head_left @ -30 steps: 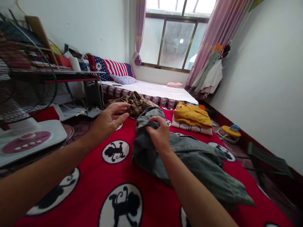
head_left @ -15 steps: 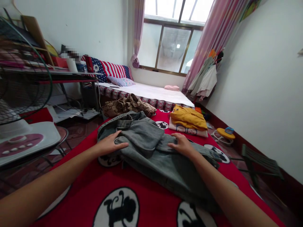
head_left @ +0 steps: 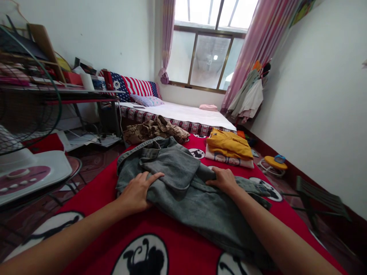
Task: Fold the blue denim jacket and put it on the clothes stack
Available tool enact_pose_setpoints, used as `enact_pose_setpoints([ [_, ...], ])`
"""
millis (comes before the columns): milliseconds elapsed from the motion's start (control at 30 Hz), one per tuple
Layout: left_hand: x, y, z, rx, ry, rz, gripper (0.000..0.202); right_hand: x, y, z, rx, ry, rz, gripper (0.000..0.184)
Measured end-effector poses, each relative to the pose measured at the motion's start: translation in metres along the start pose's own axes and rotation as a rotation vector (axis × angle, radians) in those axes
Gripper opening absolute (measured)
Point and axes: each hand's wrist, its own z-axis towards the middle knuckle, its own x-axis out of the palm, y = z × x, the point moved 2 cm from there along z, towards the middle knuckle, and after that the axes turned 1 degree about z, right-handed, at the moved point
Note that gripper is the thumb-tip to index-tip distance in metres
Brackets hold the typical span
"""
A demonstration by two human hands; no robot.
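View from a head-worn camera, looking down two bare forearms at a grey denim jacket (head_left: 177, 172). It lies crumpled and partly folded on a red blanket (head_left: 120, 233) printed with black monkeys in white circles.

The left hand (head_left: 137, 193) rests flat on the jacket's near left edge, palm down, fingers slightly spread and holding nothing. The right hand (head_left: 225, 180) sits on the jacket's middle with its fingers bent over a ridge of cloth. Whether it pinches that ridge or only presses on it cannot be told.

A square flap of denim is turned over between the two hands. The jacket's lower part trails towards the viewer and to the right.

A crumpled brown patterned garment (head_left: 155, 130) lies just behind the jacket's collar. A folded yellow garment (head_left: 229, 144) sits on another folded piece further right, apart from the jacket. A standing fan (head_left: 25, 114) fills the left edge, and a bed with a white sheet (head_left: 186, 112) lies below the window (head_left: 206, 61).

As a judgement, the stiff denim flap is likely to spring open if either hand lifts. The jacket lies askew and bunched, so creases could be pressed in crooked. The trailing end may drag or slide over the blanket's edge. The brown garment is close enough to get caught up with the collar.
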Motion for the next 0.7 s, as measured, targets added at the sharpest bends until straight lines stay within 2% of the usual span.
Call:
enact_pose_setpoints([
  [233, -0.006, 0.007, -0.004, 0.073, -0.047, 0.018, 0.072, -0.022, 0.010, -0.027, -0.022, -0.267, -0.040, 0.029],
  [333, -0.015, 0.008, -0.004, 0.053, -0.096, -0.007, 0.071, -0.043, 0.006, -0.036, -0.031, -0.425, -0.015, 0.032],
  [400, -0.031, 0.005, 0.001, 0.059, -0.148, -0.026, 0.069, -0.063, 0.000, -0.041, -0.024, -0.525, 0.012, 0.035],
  [467, -0.060, -0.001, 0.014, 0.108, -0.236, -0.044, 0.064, -0.088, -0.005, -0.046, 0.020, -0.630, 0.059, 0.039],
  [533, -0.102, -0.011, 0.037, 0.206, -0.385, -0.045, 0.056, -0.119, -0.009, -0.049, 0.094, -0.764, 0.137, 0.044],
  [600, -0.151, -0.022, 0.070, 0.334, -0.623, -0.047, 0.049, -0.149, -0.011, -0.049, 0.173, -0.917, 0.237, 0.049],
  [633, -0.173, -0.026, 0.089, 0.337, -0.713, -0.051, 0.048, -0.162, -0.011, -0.046, 0.205, -0.972, 0.302, 0.052],
  [667, -0.192, -0.027, 0.109, 0.280, -0.769, -0.041, 0.047, -0.173, -0.013, -0.041, 0.229, -0.986, 0.381, 0.055],
  [700, -0.206, -0.027, 0.129, 0.174, -0.763, -0.032, 0.046, -0.179, -0.015, -0.033, 0.247, -0.949, 0.487, 0.056],
])
